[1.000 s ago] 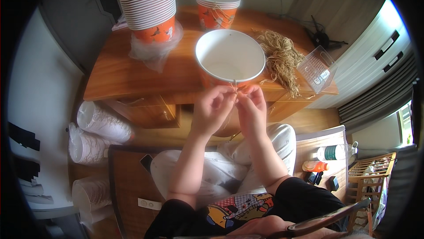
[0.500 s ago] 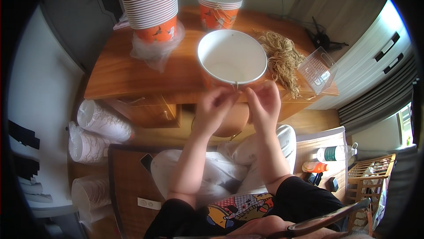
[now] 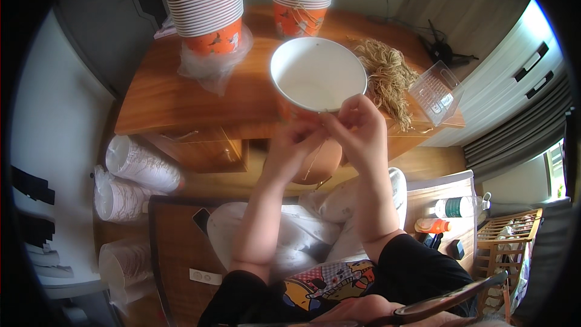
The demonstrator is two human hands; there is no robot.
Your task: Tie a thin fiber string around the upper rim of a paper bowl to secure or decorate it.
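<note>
An orange paper bucket (image 3: 318,73) with a white inside and rim stands at the desk's near edge, its mouth tilted toward me. My left hand (image 3: 295,142) is closed in a pinch just below the near rim, and a thin tan string (image 3: 312,162) hangs down beside it. At the same spot my right hand (image 3: 362,127) pinches thumb and finger together against the rim, partly covering it. The string's upper end is hidden by my fingers. Right of the bucket lies a loose bundle of tan strings (image 3: 387,79).
A tall stack of buckets (image 3: 203,6) in plastic stands at the left of the wooden desk (image 3: 151,100). Behind is a shorter stack (image 3: 301,12) with strings. A clear plastic basket (image 3: 437,92) sits at the right corner. White wrapped stacks (image 3: 142,163) lie on the floor.
My right hand has risen slightly over the near rim, fingers shifting up. More of the string now shows hanging below my hands. The bucket has hardly moved.
</note>
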